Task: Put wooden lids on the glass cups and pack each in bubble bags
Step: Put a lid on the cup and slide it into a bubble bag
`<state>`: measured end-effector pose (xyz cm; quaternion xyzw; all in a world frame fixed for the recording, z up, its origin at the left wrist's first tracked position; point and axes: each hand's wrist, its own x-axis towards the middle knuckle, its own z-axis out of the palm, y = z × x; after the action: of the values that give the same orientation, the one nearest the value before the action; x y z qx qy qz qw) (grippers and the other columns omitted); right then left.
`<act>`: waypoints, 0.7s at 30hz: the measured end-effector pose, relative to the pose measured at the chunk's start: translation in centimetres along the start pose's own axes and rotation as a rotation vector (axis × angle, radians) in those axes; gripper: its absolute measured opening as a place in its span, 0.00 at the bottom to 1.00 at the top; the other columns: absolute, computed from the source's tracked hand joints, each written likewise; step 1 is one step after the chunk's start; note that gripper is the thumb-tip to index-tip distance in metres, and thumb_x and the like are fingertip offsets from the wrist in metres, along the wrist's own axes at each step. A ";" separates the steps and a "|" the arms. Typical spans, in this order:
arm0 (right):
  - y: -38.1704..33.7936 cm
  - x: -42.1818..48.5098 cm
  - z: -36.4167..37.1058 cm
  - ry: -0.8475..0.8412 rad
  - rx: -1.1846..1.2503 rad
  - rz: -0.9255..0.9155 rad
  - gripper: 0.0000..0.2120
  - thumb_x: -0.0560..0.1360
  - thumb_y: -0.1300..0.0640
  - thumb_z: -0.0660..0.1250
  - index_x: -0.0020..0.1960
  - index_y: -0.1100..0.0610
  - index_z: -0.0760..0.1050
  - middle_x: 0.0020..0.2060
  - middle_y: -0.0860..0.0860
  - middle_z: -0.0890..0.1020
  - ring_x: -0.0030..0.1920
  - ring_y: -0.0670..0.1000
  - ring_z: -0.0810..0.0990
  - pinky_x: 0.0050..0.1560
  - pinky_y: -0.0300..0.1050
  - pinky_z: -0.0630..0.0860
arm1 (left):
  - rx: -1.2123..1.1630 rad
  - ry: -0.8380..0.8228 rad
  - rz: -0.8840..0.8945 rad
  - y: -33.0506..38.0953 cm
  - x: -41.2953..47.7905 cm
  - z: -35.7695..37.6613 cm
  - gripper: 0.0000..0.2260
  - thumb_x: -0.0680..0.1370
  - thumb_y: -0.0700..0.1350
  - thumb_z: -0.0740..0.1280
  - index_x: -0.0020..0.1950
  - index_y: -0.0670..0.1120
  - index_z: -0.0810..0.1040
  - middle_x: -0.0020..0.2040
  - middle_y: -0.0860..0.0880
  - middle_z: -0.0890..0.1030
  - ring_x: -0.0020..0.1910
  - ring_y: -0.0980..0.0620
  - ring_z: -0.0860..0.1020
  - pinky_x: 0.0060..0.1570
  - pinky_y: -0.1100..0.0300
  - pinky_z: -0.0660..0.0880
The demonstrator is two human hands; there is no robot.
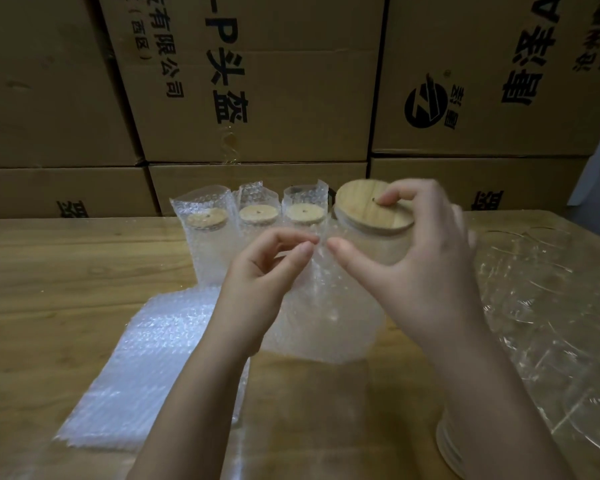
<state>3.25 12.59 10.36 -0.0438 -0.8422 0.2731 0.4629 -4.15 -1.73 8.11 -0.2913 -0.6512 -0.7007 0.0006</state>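
1. Boxes (257,98) wall off the table (66,271) at 12 o'clock.
2. At 7 o'clock I see a flat bag stack (146,368).
3. Dead centre, one bag (326,317) stands with the cup (371,247) at its mouth; how far in, I cannot tell.
4. My right hand (420,268) grips the cup at 1 o'clock, fingers curled over its lid (364,206).
5. My left hand (260,275) pinches the bag's rim with thumb and forefinger.
6. Three bagged cups (258,216) line up at 11 o'clock.

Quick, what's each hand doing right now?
Left hand: pinching the bubble bag at its top edge.
Right hand: gripping the glass cup at its wooden lid.
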 end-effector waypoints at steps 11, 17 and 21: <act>2.0 -0.5 3.0 -0.415 -0.218 0.101 0.37 0.62 0.29 0.60 0.68 0.35 0.57 0.62 0.36 0.69 0.64 0.43 0.62 0.51 0.41 0.48 | 0.432 0.029 0.049 -2.0 0.7 -1.4 0.09 0.76 0.44 0.69 0.43 0.59 0.80 0.46 0.57 0.82 0.45 0.63 0.79 0.42 0.71 0.73; 2.2 -1.0 4.0 -0.502 -0.239 0.126 0.37 0.62 0.27 0.60 0.68 0.35 0.58 0.64 0.35 0.70 0.63 0.44 0.64 0.52 0.42 0.48 | 0.698 0.046 0.128 -1.6 0.6 -2.7 0.07 0.75 0.44 0.70 0.43 0.58 0.81 0.41 0.60 0.82 0.39 0.61 0.79 0.41 0.66 0.74; 2.3 -1.1 4.2 -0.633 -0.285 0.119 0.39 0.66 0.27 0.61 0.73 0.39 0.55 0.68 0.39 0.68 0.67 0.47 0.62 0.64 0.49 0.52 | 0.833 0.021 0.142 -1.7 0.6 -3.1 0.04 0.75 0.45 0.71 0.46 0.53 0.84 0.42 0.59 0.83 0.42 0.63 0.78 0.45 0.61 0.76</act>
<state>0.05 12.43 6.55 -0.0705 -0.9695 0.1794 0.1515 -6.57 -4.06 6.88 -0.3033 -0.8570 -0.3789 0.1733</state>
